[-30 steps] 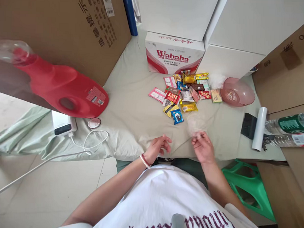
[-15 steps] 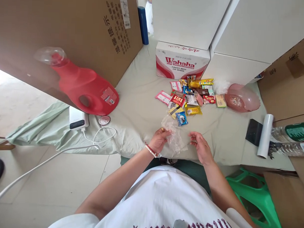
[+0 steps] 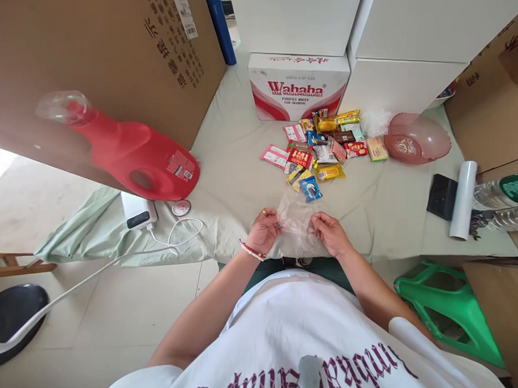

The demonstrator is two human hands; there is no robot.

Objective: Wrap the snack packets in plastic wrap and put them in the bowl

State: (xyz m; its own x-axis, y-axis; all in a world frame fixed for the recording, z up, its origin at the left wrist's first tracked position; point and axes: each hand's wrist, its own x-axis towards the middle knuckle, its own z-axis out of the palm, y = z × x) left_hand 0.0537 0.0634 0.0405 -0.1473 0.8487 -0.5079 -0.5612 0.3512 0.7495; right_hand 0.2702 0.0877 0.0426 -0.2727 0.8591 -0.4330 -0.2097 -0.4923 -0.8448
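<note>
A thin, clear plastic bag (image 3: 298, 223) is stretched between my two hands at the table's near edge. My left hand (image 3: 264, 230) pinches its left side, and my right hand (image 3: 329, 232) pinches its right side. The bag looks crumpled, and nothing shows inside it. Just beyond it lies a blue snack packet (image 3: 311, 188). Farther back is a loose pile of small wrapped snacks, among them a yellow packet (image 3: 329, 172), a red packet (image 3: 300, 157) and a pink-and-white packet (image 3: 274, 156).
Behind the snacks stands a Wahaha water carton (image 3: 296, 93). A pink translucent bowl (image 3: 418, 140) is at the right, near a white roll (image 3: 463, 200). On the left are a red detergent bottle (image 3: 145, 156) and a white power bank (image 3: 138, 211) with its cable.
My right hand has moved left and taken hold of the bag's right side. My left hand still pinches the bag, which is now spread between both hands. The camera view has shifted somewhat.
</note>
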